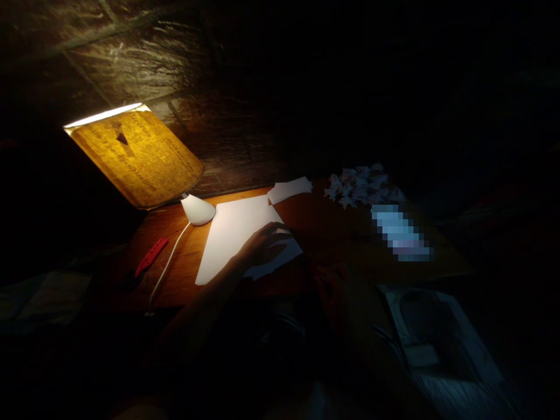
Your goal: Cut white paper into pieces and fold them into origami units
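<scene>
In a dark room, a white sheet of paper (231, 233) lies on a low wooden board (315, 227). My left hand (265, 245) rests on the sheet's right part, fingers curled down onto the paper. My right hand (332, 291) sits in deep shadow just below the board's front edge; its fingers are too dark to read.
A lamp with a yellow printed shade (140, 154) and white base (198, 210) stands at the left, its cord (168, 265) trailing forward. A red strip (151, 256) lies beside it. A smaller paper piece (289, 189) and a pile of small folded papers (363, 185) lie behind. Magazines (441, 338) lie lower right.
</scene>
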Tool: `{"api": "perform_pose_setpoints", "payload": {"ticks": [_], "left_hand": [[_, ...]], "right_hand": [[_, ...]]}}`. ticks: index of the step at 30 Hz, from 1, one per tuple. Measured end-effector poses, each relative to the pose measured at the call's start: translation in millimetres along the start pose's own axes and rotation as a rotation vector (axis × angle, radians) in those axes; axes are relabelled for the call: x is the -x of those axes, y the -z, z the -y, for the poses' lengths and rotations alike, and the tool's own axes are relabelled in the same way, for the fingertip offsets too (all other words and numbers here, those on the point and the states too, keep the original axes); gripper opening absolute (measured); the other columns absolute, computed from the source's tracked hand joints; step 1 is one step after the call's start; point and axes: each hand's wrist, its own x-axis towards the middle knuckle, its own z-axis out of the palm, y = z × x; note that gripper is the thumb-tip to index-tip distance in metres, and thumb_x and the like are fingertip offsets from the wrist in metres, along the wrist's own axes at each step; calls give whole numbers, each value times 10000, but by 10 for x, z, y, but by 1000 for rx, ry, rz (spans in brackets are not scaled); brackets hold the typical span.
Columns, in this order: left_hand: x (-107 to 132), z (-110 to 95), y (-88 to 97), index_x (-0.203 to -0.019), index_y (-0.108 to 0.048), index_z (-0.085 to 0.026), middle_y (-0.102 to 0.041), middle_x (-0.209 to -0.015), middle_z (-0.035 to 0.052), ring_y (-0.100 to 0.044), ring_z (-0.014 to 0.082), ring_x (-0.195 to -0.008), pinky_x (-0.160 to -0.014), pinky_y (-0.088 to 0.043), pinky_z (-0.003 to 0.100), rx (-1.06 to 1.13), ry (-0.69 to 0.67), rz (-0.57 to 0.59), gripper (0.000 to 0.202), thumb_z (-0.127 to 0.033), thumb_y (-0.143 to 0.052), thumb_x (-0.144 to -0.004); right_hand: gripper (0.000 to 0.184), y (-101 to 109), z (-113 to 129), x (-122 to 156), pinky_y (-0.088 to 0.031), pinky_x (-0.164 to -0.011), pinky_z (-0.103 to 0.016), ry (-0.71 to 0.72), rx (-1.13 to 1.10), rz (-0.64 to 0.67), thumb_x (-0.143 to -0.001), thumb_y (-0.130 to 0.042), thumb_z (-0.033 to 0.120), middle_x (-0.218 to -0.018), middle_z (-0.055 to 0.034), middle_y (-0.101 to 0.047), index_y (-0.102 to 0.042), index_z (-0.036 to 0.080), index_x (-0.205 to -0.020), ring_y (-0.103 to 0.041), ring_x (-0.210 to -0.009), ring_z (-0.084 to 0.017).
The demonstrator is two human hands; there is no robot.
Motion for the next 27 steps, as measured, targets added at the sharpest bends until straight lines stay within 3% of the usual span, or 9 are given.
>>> {"api": "perform_pose_setpoints", "payload": {"ticks": [8, 27], "left_hand": [[-15, -42, 18, -1299, -717, -256, -676, -1336, 112, -660, 249, -1221, -1015, -632, 476, 11, 10, 4, 289, -256, -574, -1048], [-7, -4, 5, -1326, -704, -269, -670, -1357, 119, -659, 266, -1224, -1019, -620, 505, 28, 14, 11, 324, -246, -594, -1023]], "right_hand": [[194, 11, -190, 6, -422, -825, -391, -59, -31, -4, -1023, -595, 179, -1031, -115, -722, -777, 183, -1091, -602, -961, -281], [127, -199, 99, -202, -385, -831, -381, -61, 57, 56, -1030, -599, 181, -1068, -108, -714, -714, 200, -1082, -598, -999, -278]]}}
